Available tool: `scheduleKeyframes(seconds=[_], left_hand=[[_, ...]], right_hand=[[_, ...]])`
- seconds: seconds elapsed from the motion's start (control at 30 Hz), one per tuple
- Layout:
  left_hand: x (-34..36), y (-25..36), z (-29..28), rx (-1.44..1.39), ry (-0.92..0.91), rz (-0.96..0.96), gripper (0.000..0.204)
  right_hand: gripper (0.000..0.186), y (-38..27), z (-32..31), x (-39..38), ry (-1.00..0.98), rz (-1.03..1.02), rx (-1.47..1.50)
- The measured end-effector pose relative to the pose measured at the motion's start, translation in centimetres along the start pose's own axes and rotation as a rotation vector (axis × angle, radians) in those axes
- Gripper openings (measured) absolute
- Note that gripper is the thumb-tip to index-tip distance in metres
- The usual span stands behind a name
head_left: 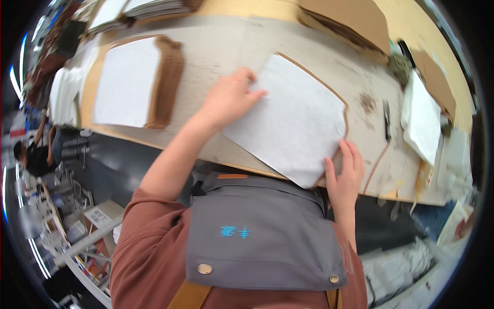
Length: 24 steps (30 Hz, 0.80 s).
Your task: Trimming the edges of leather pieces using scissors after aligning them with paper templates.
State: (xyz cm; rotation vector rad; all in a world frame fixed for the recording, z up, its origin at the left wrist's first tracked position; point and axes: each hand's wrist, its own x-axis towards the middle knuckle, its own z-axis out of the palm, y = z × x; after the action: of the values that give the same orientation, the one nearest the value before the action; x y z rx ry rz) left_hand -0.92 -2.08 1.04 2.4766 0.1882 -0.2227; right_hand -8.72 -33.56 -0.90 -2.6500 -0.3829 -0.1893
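A large white sheet (293, 113) with a slanted, shaped outline lies on the table in front of me. A brown layer of the same shape shows along its upper and right edges. My left hand (229, 98) is at the sheet's left edge, thumb and fingers apart, the fingers slightly bent and blurred. At the lower right edge is my right hand (346, 167), its fingers stretched out and its thumb apart, touching or close to the border. Whether either hand presses on the sheet is hard to tell.
To the left stands a brown stack topped with white sheet (127, 82). Another brown stack (347, 23) sits at the far right. A dark slim tool (387, 121) lies right of my sheet, beside a white cloth-like piece (422, 118). A person (38, 154) is far off at left.
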Motion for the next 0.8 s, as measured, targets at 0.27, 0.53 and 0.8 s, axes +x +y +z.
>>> scheduleKeyframes(seconds=[0.27,0.53,0.8], left_hand=[[-4.2,-1.1,-2.6,0.028,0.244,0.372,0.031],[-2.6,-10.7,-19.3,0.095,0.289,0.198,0.026],[1.1,-18.0,-22.9,0.182,0.278,0.202,0.037]], right_hand=[[0.053,0.4,1.0,2.3,0.01,-0.016,0.089],[0.064,-1.0,0.7,9.5,-0.016,0.019,-0.009],[0.034,-0.5,1.0,12.2,-0.211,0.205,0.106]])
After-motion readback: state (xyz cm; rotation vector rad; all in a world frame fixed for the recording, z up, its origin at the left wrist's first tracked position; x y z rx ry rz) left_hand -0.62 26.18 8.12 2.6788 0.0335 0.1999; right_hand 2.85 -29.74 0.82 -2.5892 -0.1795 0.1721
